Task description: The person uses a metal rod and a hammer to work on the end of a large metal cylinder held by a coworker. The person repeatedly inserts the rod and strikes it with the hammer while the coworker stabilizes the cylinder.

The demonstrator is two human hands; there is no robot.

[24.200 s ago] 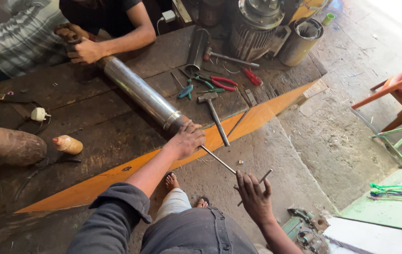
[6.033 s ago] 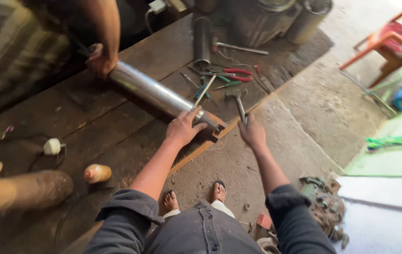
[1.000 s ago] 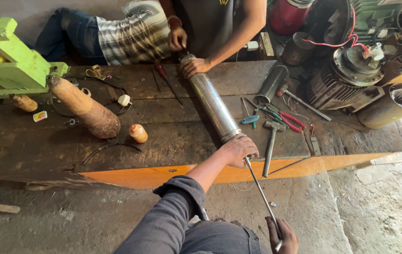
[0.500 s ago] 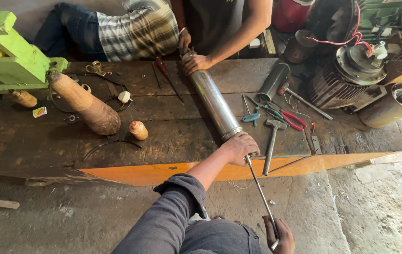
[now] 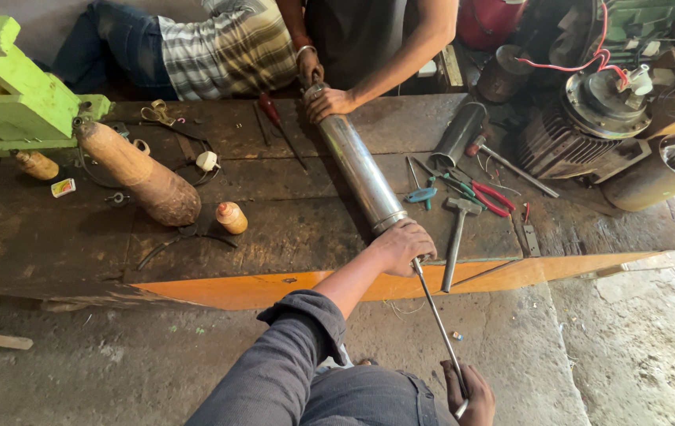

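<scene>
Your left hand (image 5: 402,246) is cupped over the near end of the steel tube (image 5: 357,167), which lies on the bench (image 5: 53,237) with its long axis running from about 11 o'clock, where another person's hand (image 5: 328,102) steadies it, down to 5 o'clock. The thin rod (image 5: 436,327) comes out from under that hand and carries on toward 5 o'clock, nearly in line with the tube. Your right hand (image 5: 472,394) is closed around the rod's far end at the frame's bottom edge.

One small rectangular packet (image 5: 63,187), yellow, red and white, lay flat on the workbench (image 5: 53,237) near its left end, below the green stand (image 5: 18,95).
</scene>
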